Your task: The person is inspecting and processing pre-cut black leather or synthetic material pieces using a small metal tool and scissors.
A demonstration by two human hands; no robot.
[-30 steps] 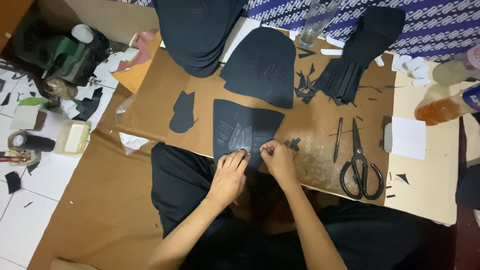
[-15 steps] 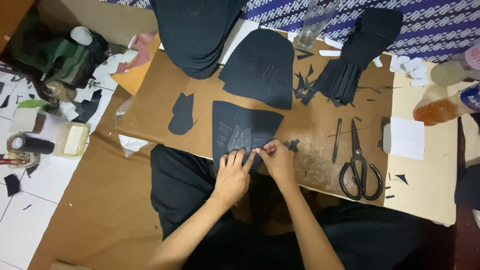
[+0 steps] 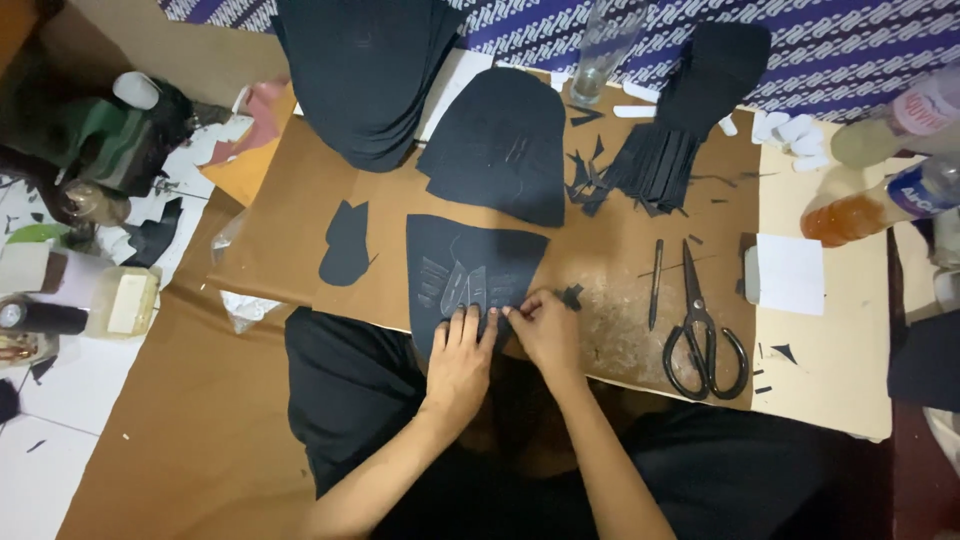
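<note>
A person sits at a low brown worktop (image 3: 300,230) and looks down at both hands. The left hand (image 3: 460,350) lies flat on a dark cut sheet (image 3: 470,265) with its fingers (image 3: 468,325) spread out and pressing down. The right hand (image 3: 545,325) is just beside it, and the two hands touch at the fingertips. The right fingers are pinched together on the near edge of the sheet. What they pinch is too small to make out.

The dark cut sheet lies in the middle of the worktop, close to the person's lap. It has pale lines drawn on it.

Behind it lies a bigger dark piece with a round top (image 3: 500,145). To the left is a small dark cut-out (image 3: 345,245). To the right of the hands lie black scissors (image 3: 705,335), and a thin dark tool (image 3: 655,285) lies just beside them. A white paper square (image 3: 790,275) lies farther right. Near the back right is a bundle of dark strips (image 3: 670,150), with little scraps around it. A clear glass (image 3: 600,50) stands at the back. A big dark folded cloth (image 3: 365,70) sits at the back left. Two bottles (image 3: 880,185) lie at the right edge, one with orange liquid.
</note>
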